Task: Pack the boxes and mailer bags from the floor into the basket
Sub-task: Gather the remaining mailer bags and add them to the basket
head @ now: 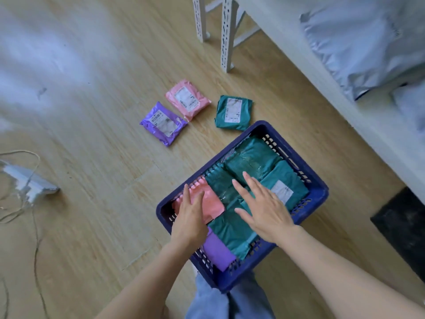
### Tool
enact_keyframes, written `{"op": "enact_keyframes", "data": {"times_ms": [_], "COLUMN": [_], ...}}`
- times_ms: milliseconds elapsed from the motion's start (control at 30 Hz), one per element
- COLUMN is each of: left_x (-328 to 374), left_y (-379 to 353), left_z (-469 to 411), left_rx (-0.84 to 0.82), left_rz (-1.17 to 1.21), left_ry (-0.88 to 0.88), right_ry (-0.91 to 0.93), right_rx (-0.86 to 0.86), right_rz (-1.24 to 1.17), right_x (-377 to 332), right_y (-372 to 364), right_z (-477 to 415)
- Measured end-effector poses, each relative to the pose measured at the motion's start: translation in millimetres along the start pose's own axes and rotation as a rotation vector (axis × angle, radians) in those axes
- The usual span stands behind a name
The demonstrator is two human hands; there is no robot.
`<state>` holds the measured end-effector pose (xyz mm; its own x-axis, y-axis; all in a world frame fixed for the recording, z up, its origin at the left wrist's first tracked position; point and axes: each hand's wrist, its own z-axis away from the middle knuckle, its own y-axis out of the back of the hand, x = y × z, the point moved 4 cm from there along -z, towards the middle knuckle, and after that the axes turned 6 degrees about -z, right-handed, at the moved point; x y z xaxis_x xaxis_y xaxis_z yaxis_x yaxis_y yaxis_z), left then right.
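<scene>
Denim knees (230, 302), blue basket (318, 188), pale wood floor (92, 215), white rack legs (226, 42)

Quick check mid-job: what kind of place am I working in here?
Probably a small parcel sorting or storage room. Labelled mailer bags lie on the wood-look floor, a blue basket holds more, and white slotted metal shelving carries big grey bags.

3 mailer bags (163, 123) (187, 99) (234, 112) on floor (96, 162), 1 basket (264, 125), 2 hands (190, 217) (268, 209)
</scene>
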<state>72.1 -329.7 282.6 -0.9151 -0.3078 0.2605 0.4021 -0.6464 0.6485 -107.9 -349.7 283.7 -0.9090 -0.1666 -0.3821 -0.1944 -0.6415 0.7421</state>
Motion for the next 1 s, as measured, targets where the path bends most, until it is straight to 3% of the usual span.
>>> {"op": "enact_keyframes", "data": {"times_ms": [400, 667, 1000], "left_x": [107.0, 169.8, 251.9], "left_y": [110.8, 128.8, 73.0], "left_z": [168.2, 246.5, 314.0], "left_rx": [0.08, 0.065, -0.074], "left_rz": [0.021, -0.089, -0.372], "left_ry": [-0.186, -0.4, -0.686], "right_ry": [-0.22, -0.406, -0.618], "right_rx": [0.205, 0.37, 0.542], "right_rz": [-0.246, -0.578, -0.819], "right_x": [-44.1, -43.2, -25.5], "right_y": [155.6, 149.2, 105.6], "right_z": [188.7, 288.9, 420.4]}}
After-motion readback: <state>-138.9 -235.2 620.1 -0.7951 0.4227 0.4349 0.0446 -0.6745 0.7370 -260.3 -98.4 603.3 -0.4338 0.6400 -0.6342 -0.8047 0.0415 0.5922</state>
